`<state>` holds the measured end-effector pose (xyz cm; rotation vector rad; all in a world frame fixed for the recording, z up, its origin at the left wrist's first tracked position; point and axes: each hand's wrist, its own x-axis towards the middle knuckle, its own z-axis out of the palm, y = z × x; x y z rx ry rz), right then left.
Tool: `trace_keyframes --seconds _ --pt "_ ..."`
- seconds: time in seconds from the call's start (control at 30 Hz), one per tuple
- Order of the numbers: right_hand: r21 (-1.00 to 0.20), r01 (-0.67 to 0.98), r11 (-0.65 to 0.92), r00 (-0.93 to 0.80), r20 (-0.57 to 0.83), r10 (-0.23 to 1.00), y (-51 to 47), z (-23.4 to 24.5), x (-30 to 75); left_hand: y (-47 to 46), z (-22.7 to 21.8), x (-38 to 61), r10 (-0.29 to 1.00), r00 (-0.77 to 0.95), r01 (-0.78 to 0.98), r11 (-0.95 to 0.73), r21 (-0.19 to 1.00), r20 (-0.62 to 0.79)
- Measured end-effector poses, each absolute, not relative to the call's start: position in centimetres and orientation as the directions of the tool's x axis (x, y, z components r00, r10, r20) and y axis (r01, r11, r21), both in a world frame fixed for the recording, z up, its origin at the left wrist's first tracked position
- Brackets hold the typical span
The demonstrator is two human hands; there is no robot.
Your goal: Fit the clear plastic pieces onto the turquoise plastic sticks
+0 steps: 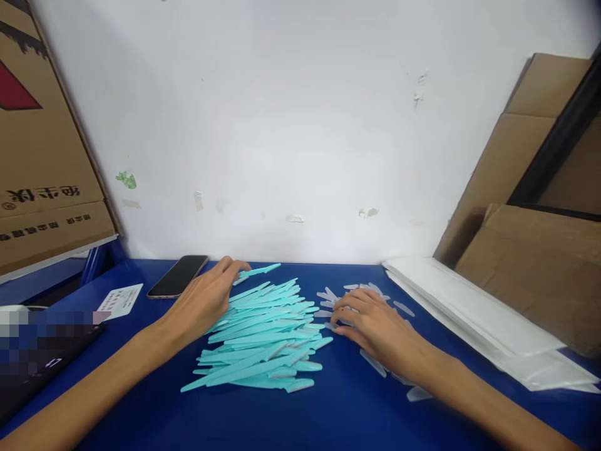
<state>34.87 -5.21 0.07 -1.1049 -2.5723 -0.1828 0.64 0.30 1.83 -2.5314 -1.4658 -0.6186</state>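
Note:
A heap of turquoise eyebrow razors point(263, 338) lies mid-table, most handles pointing left and the blade ends right. At the back of the heap, my left hand point(213, 291) has its fingers closed on one eyebrow razor point(261, 270), whose narrow end sticks out to the right. To the right of the razors are scattered clear plastic blade caps point(374, 363). My right hand point(369, 316) rests over these caps with fingers bent and thumb drawn in. A cap point(330, 326) shows at its fingertips; the palm hides others.
A phone point(178, 277) and a white card point(121, 300) lie on the blue table point(328, 419) at the left, near a dark device point(51, 366). White sheets or bags point(479, 319) are stacked at right. Cardboard point(535, 269) stands on both sides; a white wall point(300, 125) closes the back.

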Motion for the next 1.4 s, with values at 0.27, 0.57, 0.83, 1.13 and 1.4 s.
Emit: trace_keyframes --seconds 0.27,0.57,0.83,1.13,1.4 --pt "0.056 0.719 0.693 -0.648 0.414 0.639 -4.7 -1.2 34.5 -0.9 1.7 1.9 0.749 0.491 0.806 -0.584 0.093 0.445" --pt "0.084 0.677 0.731 -0.681 0.447 0.580 -5.3 0.0 34.2 -1.6 1.4 2.8 0.591 0.610 0.717 -0.695 -0.051 0.528" --pt "0.002 0.636 0.771 -0.557 0.693 0.458 -6.2 0.8 34.3 -2.6 0.6 3.6 0.485 0.690 0.647 -0.746 -0.156 0.538" --pt "-0.008 0.622 0.783 -0.571 0.680 0.460 -6.3 0.7 34.0 -3.4 0.1 4.3 0.461 0.711 0.611 -0.779 -0.141 0.531" --pt "-0.012 0.615 0.788 -0.568 0.687 0.454 -6.3 0.6 34.1 -3.6 0.1 4.3 0.451 0.704 0.575 -0.815 -0.068 0.548"
